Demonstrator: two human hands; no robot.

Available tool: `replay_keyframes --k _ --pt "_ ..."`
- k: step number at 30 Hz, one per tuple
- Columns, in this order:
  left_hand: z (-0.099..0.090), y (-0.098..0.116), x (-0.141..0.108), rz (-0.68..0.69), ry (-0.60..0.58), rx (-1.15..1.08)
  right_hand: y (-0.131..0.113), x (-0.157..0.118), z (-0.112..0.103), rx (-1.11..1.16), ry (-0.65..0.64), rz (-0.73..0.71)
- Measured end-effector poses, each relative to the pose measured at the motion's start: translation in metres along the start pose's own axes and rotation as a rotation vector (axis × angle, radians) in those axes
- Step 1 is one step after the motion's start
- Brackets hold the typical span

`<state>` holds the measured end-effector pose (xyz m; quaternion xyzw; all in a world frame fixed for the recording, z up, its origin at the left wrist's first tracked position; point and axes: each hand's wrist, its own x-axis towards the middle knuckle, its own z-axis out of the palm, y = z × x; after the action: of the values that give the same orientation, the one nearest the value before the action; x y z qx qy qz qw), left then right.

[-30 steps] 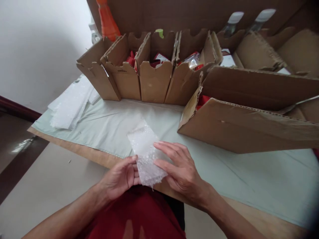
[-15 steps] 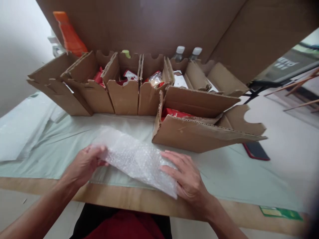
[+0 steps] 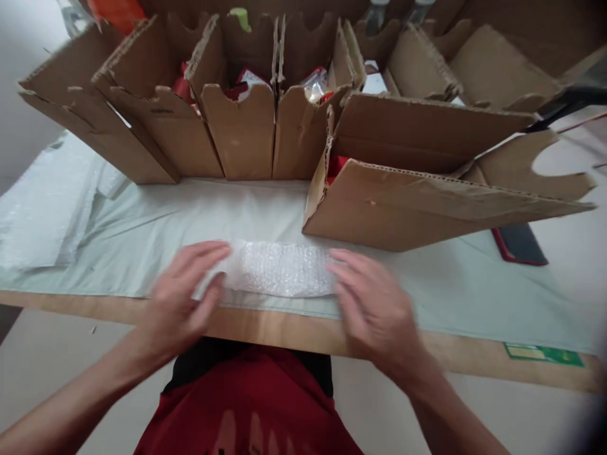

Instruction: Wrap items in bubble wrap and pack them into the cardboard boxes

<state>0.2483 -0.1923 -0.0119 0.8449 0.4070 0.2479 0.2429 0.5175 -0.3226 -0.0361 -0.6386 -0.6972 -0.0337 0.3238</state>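
Note:
A strip of clear bubble wrap (image 3: 284, 268) lies flat near the table's front edge, its long side roughly parallel to that edge. At its left end is my left hand (image 3: 187, 297), thumb and fingers apart around the end. My right hand (image 3: 374, 309) is at the other end, fingertips at the wrap and fingers spread. Both hands are somewhat blurred, and neither is closed on the wrap. Behind it, on the pale green cloth (image 3: 222, 208), a cardboard bin (image 3: 403, 205) lies lengthwise, with something red inside.
Upright cardboard bins (image 3: 246, 139) holding packets stand in a row at the back. More bubble wrap (image 3: 42, 208) is at the left. A dark phone-like object (image 3: 520, 244) lies at the right, and a green packet (image 3: 543, 354) at the front right edge.
The bubble wrap has gone from slanted to level along the table edge. Both hands have shifted to its ends, and my left hand has opened from its pinch. The view has tilted down.

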Motion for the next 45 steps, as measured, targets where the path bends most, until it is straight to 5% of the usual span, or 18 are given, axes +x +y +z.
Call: replay_keyframes --k 3,7,10,15,18,21,24,27,32,38,45 --pt "0.042 0.002 0.004 0.199 -0.247 0.031 -0.028 0.025 0.048 0.031 -0.266 -0.057" --pt "0.065 -0.037 -0.004 0.205 -0.348 0.217 -0.012 0.009 0.074 -0.081 -0.456 -0.051" --pt "0.063 -0.059 -0.012 0.248 -0.348 0.273 0.016 -0.031 0.054 -0.213 -0.412 0.021" --pt "0.053 -0.055 -0.011 0.24 -0.388 0.207 0.044 -0.072 0.012 -0.312 -0.306 0.149" --pt "0.032 -0.05 -0.006 0.161 -0.232 0.161 0.051 -0.063 0.0 -0.242 -0.152 0.237" --pt "0.006 -0.05 -0.001 -0.076 -0.037 0.239 0.059 -0.04 0.002 -0.235 -0.074 0.305" --pt "-0.002 -0.051 0.005 -0.267 -0.098 0.312 0.067 -0.018 0.017 -0.282 -0.141 0.309" --pt "0.01 -0.047 0.011 -0.288 -0.148 0.257 0.068 -0.007 0.033 -0.261 -0.132 0.321" --pt "0.022 -0.036 0.017 -0.315 -0.152 0.087 0.05 -0.006 0.029 0.079 -0.116 0.419" --pt "0.002 -0.046 0.036 -0.397 -0.101 -0.341 0.004 -0.016 0.011 0.634 -0.105 0.736" --pt "0.011 -0.049 0.134 -0.093 -0.101 0.091 -0.038 -0.014 0.039 0.888 -0.281 0.75"
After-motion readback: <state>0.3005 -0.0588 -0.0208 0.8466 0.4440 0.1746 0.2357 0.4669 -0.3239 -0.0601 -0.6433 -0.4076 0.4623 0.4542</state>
